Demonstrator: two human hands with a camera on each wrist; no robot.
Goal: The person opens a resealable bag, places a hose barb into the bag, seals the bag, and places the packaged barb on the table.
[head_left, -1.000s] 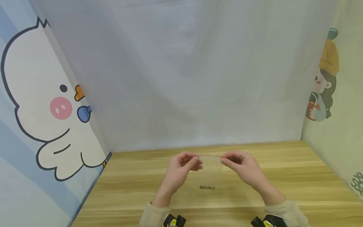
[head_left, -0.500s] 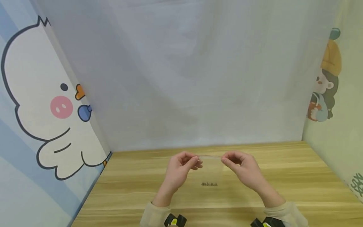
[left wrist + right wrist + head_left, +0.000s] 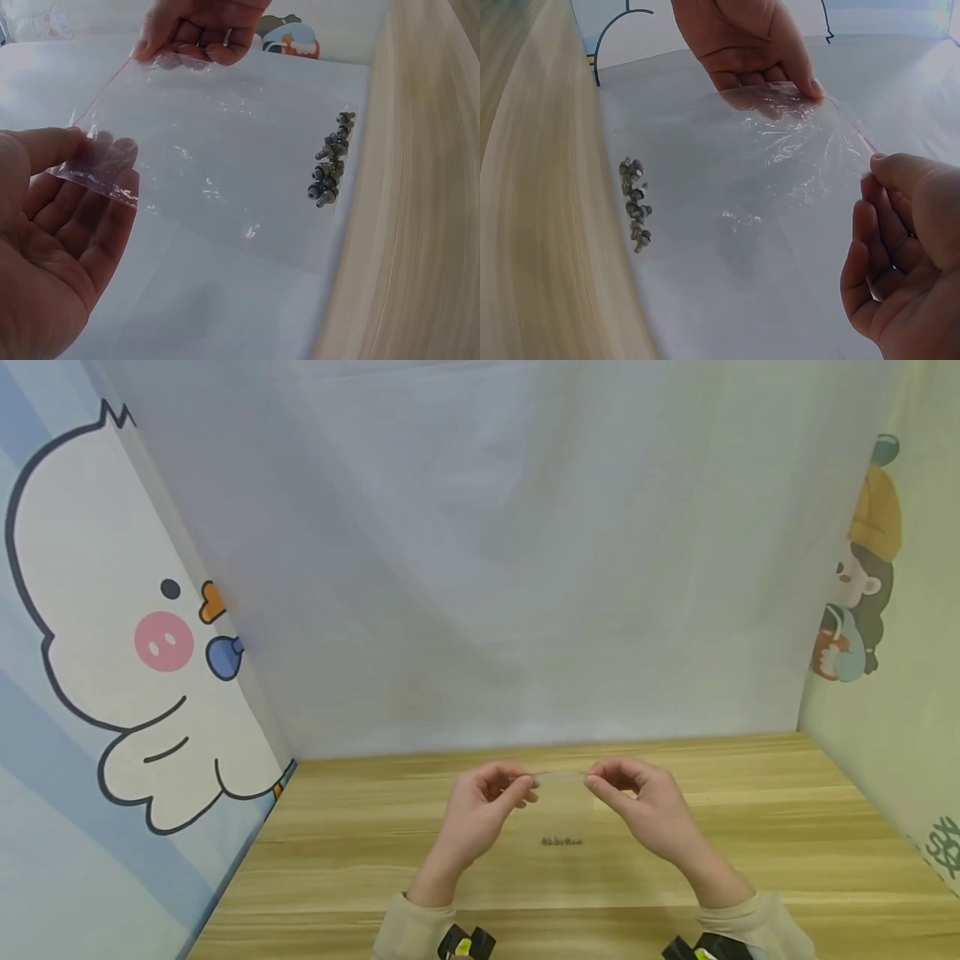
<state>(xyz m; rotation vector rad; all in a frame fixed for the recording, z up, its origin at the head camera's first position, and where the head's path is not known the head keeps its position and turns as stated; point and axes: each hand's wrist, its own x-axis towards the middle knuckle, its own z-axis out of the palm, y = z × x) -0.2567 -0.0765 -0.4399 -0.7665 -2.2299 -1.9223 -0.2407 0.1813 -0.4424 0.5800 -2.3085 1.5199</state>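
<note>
A clear plastic zip bag (image 3: 561,810) hangs between my two hands, its top edge stretched across with a thin reddish line along it. Several small metal screws (image 3: 328,161) lie in a row along the bag's bottom. My left hand (image 3: 474,818) pinches one top corner between thumb and fingers. At the opposite corner my right hand (image 3: 652,810) pinches the same edge. In the right wrist view the screws (image 3: 635,204) show through the film, and the bag (image 3: 705,150) is creased near the top.
Below the bag is a wood-grain table (image 3: 337,860). A pale grey curtain (image 3: 480,568) stands behind it. Cartoon-printed panels rise at the left (image 3: 90,610) and right (image 3: 885,710). Wrist cameras (image 3: 467,942) sit on both wrists.
The screws in the bag's bottom have swung slightly right and away from me. My left hand has shifted a little to the right; the right hand has hardly moved.
</note>
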